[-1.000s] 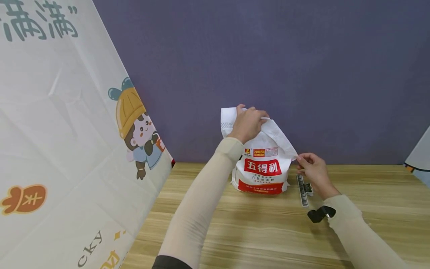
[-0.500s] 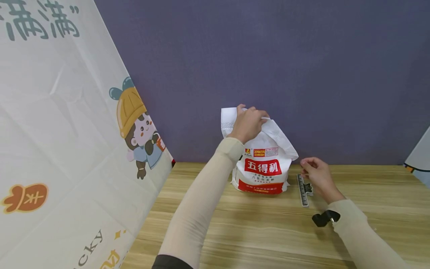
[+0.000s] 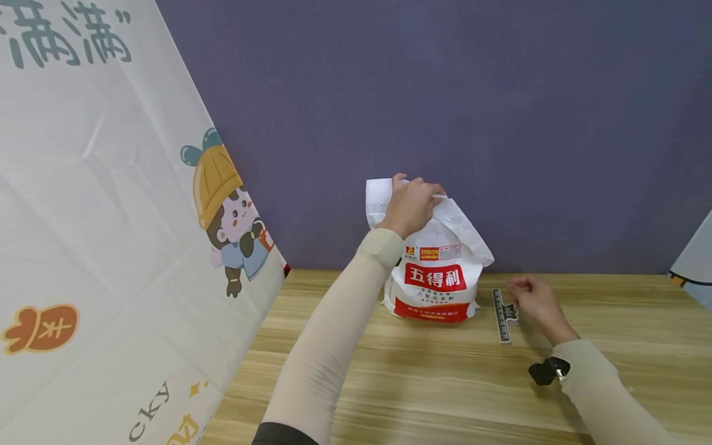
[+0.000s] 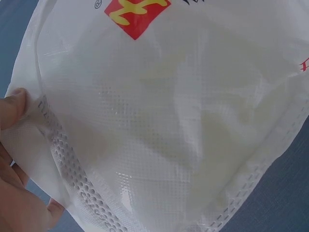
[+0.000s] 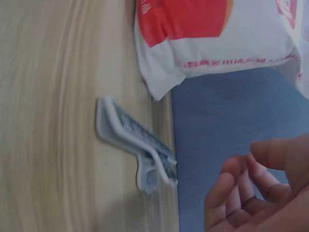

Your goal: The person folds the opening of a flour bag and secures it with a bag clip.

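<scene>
A white flour bag (image 3: 431, 247) with red print stands upright on the table against the dark wall. My left hand (image 3: 410, 205) grips its top edge, and in the left wrist view the thumb (image 4: 15, 104) presses on the white plastic. A bag clip (image 3: 502, 316), dark with a pale edge, lies to the right of the bag. Just right of the clip hovers my right hand (image 3: 541, 307), its fingers loosely bent and holding nothing. In the right wrist view the clip (image 5: 135, 142) is apart from the right hand (image 5: 265, 188).
The wooden table (image 3: 423, 383) meets a blue-grey wall (image 3: 500, 111) right behind the bag. On the left hangs a white printed sheet (image 3: 111, 235) that reaches the table. A white panel (image 3: 698, 266) stands at the right edge.
My right hand has let go of the bag's right corner and moved right and down toward the clip. The left hand keeps its grip on the bag's top.
</scene>
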`<act>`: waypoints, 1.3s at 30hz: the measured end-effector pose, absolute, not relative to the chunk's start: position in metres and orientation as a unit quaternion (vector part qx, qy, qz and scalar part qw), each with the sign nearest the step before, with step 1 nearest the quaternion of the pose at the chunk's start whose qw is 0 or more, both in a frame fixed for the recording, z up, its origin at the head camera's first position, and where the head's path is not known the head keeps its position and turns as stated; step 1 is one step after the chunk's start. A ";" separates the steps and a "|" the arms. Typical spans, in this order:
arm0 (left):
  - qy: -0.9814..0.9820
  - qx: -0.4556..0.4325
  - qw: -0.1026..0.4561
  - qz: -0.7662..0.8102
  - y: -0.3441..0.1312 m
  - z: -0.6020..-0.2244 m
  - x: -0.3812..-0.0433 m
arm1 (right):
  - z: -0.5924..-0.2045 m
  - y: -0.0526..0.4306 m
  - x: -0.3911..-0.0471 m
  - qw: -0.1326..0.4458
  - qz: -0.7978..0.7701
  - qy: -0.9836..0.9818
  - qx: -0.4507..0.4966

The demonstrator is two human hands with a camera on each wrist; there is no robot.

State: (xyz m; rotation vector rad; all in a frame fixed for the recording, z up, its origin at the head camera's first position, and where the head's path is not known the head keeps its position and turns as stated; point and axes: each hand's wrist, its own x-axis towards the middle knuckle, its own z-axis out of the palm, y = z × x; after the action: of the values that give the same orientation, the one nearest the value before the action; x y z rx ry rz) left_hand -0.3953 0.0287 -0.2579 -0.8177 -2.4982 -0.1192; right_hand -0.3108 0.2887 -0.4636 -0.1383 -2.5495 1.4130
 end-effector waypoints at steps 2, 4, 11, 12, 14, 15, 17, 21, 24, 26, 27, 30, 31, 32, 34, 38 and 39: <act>-0.919 -0.301 0.252 -0.044 0.028 -0.258 -0.395 | -0.467 0.293 -0.310 0.105 0.456 -0.883 -0.044; -0.919 -0.301 0.253 -0.043 0.028 -0.258 -0.396 | -0.469 0.296 -0.310 0.097 0.441 -0.891 -0.043; -0.917 -0.301 0.258 -0.039 0.028 -0.258 -0.396 | -0.474 0.301 -0.307 0.078 0.415 -0.905 -0.047; -0.917 -0.302 0.258 -0.040 0.028 -0.258 -0.396 | -0.476 0.301 -0.307 0.077 0.412 -0.906 -0.050; -0.917 -0.302 0.257 -0.039 0.028 -0.258 -0.396 | -0.478 0.303 -0.308 0.068 0.410 -0.908 -0.056; -0.917 -0.302 0.257 -0.040 0.028 -0.258 -0.395 | -0.479 0.304 -0.308 0.066 0.406 -0.909 -0.058; -0.917 -0.303 0.256 -0.041 0.028 -0.258 -0.395 | -0.482 0.305 -0.309 0.061 0.404 -0.911 -0.060; -0.915 -0.306 0.258 -0.044 0.028 -0.258 -0.395 | -0.485 0.306 -0.309 0.048 0.403 -0.912 -0.061; -0.915 -0.307 0.259 -0.045 0.027 -0.258 -0.395 | -0.486 0.307 -0.309 0.035 0.402 -0.913 -0.061; -0.915 -0.307 0.259 -0.045 0.027 -0.258 -0.395 | -0.486 0.307 -0.309 0.029 0.397 -0.915 -0.061; -0.915 -0.307 0.259 -0.045 0.027 -0.258 -0.395 | -0.486 0.307 -0.309 0.026 0.394 -0.917 -0.060; -0.915 -0.305 0.259 -0.044 0.026 -0.259 -0.396 | -0.486 0.307 -0.309 0.021 0.383 -0.922 -0.058; -0.916 -0.304 0.259 -0.044 0.026 -0.259 -0.396 | -0.486 0.307 -0.309 0.017 0.379 -0.923 -0.059; -0.916 -0.304 0.259 -0.044 0.026 -0.259 -0.396 | -0.486 0.307 -0.308 0.012 0.379 -0.923 -0.059; -0.916 -0.303 0.260 -0.043 0.026 -0.259 -0.396 | -0.485 0.306 -0.308 0.002 0.377 -0.924 -0.062; -0.915 -0.305 0.261 -0.042 0.027 -0.259 -0.396 | -0.486 0.307 -0.307 -0.011 0.371 -0.926 -0.069; -0.915 -0.306 0.260 -0.042 0.027 -0.259 -0.396 | -0.486 0.307 -0.307 -0.013 0.368 -0.927 -0.071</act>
State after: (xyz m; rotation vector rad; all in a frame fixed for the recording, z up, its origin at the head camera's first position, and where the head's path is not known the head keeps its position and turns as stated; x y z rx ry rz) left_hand -0.3962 0.0273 -0.2587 -0.8290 -2.4776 -0.1146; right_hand -0.3068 0.3075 -0.4862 -0.2233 -2.9365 1.1651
